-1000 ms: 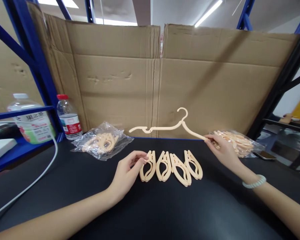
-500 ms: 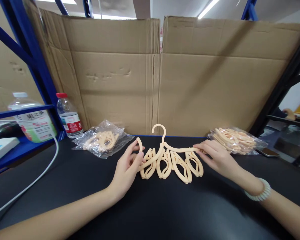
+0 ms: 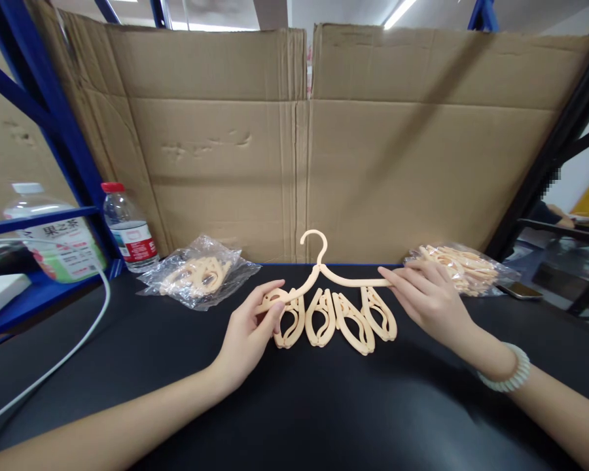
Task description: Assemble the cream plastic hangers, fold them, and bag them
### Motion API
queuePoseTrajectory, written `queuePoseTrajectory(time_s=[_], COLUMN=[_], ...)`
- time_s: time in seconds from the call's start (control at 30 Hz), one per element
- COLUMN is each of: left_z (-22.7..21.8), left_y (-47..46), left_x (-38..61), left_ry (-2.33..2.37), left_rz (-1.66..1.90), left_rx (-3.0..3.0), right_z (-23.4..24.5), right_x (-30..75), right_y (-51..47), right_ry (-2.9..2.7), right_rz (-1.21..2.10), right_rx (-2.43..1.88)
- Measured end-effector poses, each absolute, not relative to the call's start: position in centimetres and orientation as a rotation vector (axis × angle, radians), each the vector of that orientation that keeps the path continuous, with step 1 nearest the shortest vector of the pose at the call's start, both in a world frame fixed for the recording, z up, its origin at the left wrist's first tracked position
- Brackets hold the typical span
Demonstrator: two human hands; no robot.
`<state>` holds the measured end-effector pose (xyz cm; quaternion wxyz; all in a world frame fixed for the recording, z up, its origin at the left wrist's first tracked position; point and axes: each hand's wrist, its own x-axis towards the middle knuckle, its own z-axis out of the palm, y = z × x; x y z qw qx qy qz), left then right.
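Above middle of black surface (image 3: 294, 405), toward far edge: unfolded cream hanger (image 3: 356, 283), hook up, held clear of surface. Left hand (image 3: 248, 330): thumb and fingers clamped on one arm end. Right hand (image 3: 436, 297): fingers pinched on opposite arm end; pale bracelet (image 3: 508, 369) at wrist. Below hanger, mid-surface: four folded hangers (image 3: 320, 340) in row, leftmost partly hidden by left hand. Near far edge, left side: clear bag of hangers (image 3: 199, 278). Near far right corner: second bag (image 3: 464, 268), partly behind right hand; phone (image 3: 520, 290) just beside. Far left corner: red-capped bottle (image 3: 132, 235).
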<state>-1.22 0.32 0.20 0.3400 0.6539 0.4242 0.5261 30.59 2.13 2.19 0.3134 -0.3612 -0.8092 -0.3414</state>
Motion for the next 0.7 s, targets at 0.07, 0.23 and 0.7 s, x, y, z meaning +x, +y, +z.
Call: queuePoseTrajectory(time_s=[0.07, 0.23, 0.7], left_z=[0.3, 0.1, 0.1], left_y=[0.4, 0.4, 0.4], left_x=[-1.2, -1.2, -1.3], left_ry=[1.095, 1.082, 1.088], left_rz=[1.392, 1.385, 1.337], left_rx=[1.635, 1.645, 1.687], right_z=[2.4, 2.3, 1.3], right_x=[30.3, 30.0, 28.7], right_y=[1.5, 0.9, 1.4], right_ry=[-2.115, -2.085, -2.016], right_rz=[-1.0, -1.021, -0.142], right_rx=[-1.017, -1.073, -0.844])
